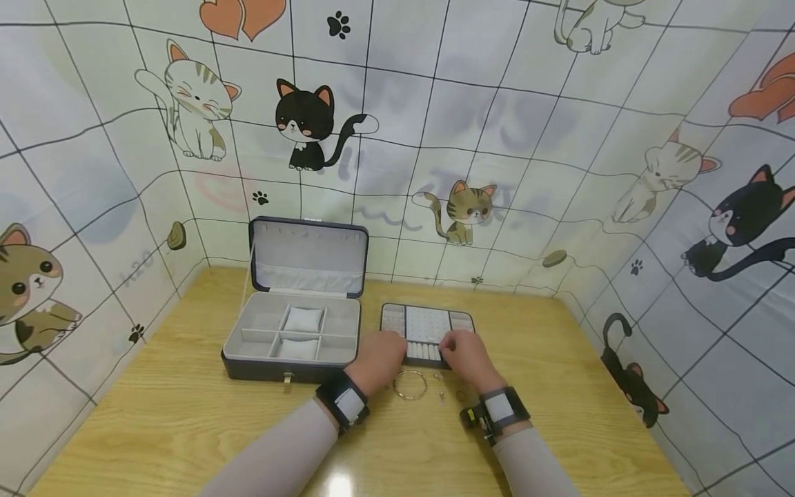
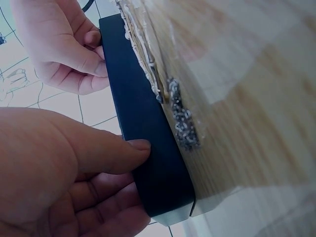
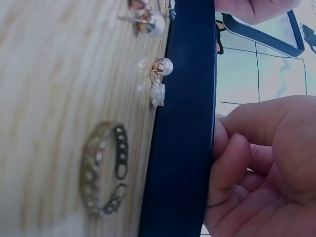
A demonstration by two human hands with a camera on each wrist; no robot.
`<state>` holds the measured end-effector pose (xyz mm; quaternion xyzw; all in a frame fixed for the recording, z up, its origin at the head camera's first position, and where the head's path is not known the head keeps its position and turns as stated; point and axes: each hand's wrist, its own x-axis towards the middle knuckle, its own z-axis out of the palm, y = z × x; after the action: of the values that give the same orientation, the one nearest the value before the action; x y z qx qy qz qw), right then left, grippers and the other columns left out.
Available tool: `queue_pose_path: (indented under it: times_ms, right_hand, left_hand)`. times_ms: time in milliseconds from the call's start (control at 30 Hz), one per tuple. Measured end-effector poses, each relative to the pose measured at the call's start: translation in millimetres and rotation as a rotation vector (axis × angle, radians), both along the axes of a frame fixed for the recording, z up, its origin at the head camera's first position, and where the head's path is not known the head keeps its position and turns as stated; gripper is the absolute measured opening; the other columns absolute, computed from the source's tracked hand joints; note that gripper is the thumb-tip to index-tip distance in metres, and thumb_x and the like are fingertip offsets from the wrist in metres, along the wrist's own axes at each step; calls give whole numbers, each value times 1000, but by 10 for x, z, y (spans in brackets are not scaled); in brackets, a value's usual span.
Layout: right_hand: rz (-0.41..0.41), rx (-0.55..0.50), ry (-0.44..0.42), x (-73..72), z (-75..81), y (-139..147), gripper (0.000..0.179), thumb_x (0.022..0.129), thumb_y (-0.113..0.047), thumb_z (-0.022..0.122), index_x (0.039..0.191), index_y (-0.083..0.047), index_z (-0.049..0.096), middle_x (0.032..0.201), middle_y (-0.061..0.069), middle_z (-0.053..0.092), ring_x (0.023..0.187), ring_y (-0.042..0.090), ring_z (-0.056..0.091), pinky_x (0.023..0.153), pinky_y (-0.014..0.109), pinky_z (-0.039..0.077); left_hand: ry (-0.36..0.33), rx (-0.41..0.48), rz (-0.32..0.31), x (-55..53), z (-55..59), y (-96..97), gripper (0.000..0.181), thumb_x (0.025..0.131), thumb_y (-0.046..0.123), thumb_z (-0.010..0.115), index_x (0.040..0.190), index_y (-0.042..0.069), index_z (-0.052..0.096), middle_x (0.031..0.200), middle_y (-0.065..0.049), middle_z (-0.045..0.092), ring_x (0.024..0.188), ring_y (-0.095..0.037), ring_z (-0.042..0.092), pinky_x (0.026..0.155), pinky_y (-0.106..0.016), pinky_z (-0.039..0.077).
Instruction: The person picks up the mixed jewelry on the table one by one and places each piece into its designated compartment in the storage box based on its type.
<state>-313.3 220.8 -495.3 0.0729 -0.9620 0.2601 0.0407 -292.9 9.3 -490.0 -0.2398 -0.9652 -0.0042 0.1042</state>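
A shallow dark-edged jewelry tray (image 1: pixel 428 324) lies on the table, with white ring rolls (image 1: pixel 424 351) along its front. My left hand (image 1: pixel 381 359) grips its front left corner; in the left wrist view the thumb (image 2: pixel 138 150) presses on the dark front wall (image 2: pixel 143 113). My right hand (image 1: pixel 467 355) is at the tray's front right, its thumb and finger brought together by the ring rolls. Whatever lies between those fingertips is hidden. In front of the tray lie a bangle (image 1: pixel 410 385), pearl earrings (image 3: pixel 157 89) and an open chain-pattern ring (image 3: pixel 103 170).
A dark jewelry box (image 1: pixel 292 373) with its lid (image 1: pixel 310 255) raised stands left of the tray, holding two small white cushions (image 1: pixel 303 319) in its compartments. Cat-printed cloth (image 1: pixel 397 138) rises behind and on both sides of the wooden table (image 1: pixel 546 359).
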Motion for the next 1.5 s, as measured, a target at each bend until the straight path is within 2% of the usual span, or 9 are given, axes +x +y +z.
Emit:
queue_pose_path:
  times_ms: [400, 700, 833, 1133, 1367, 1500]
  right_hand:
    - [47, -108, -35, -12, 3, 116, 7, 96, -11, 76, 89, -13, 77, 91, 0, 75, 79, 14, 63, 71, 31, 54]
    - [27, -313, -116, -29, -22, 215, 7, 98, -9, 71, 95, -11, 78, 85, 4, 72, 77, 17, 65, 72, 31, 54]
    - [31, -345, -138, -41, -15, 233, 8, 99, -10, 71, 96, -10, 78, 84, 4, 71, 76, 18, 63, 72, 32, 54]
    - [79, -325, -166, -26, 35, 266, 4, 97, -10, 74, 95, -9, 78, 82, 3, 73, 73, 16, 65, 70, 29, 56]
    - [203, -278, -222, -4, 70, 375, 5, 89, -6, 81, 89, -12, 81, 82, 2, 74, 70, 17, 66, 64, 29, 56]
    - [279, -189, -252, -9, 80, 432, 12, 84, -4, 81, 83, -16, 81, 81, 0, 74, 71, 16, 65, 64, 30, 56]
  left_hand:
    - [34, 19, -11, -14, -21, -8, 10, 95, 17, 74, 85, 16, 76, 75, 0, 71, 62, -14, 58, 53, -32, 50]
    - [16, 14, -11, -17, -4, -3, 9, 95, 18, 74, 88, 15, 77, 76, 0, 71, 63, -13, 57, 54, -30, 49]
    - [11, 10, -12, -12, 0, -4, 8, 95, 19, 75, 87, 16, 77, 76, 0, 70, 64, -13, 57, 53, -31, 49]
    - [7, 24, -13, 7, 0, -13, 8, 95, 20, 76, 87, 16, 77, 76, 1, 71, 63, -13, 57, 54, -30, 48]
    - [65, 17, -28, 26, -25, -34, 16, 93, 14, 74, 77, 15, 71, 71, 0, 68, 61, -14, 62, 48, -33, 50]
    - [77, 16, -39, 30, -27, -39, 16, 94, 14, 73, 78, 15, 71, 71, 0, 68, 63, -15, 64, 48, -34, 51]
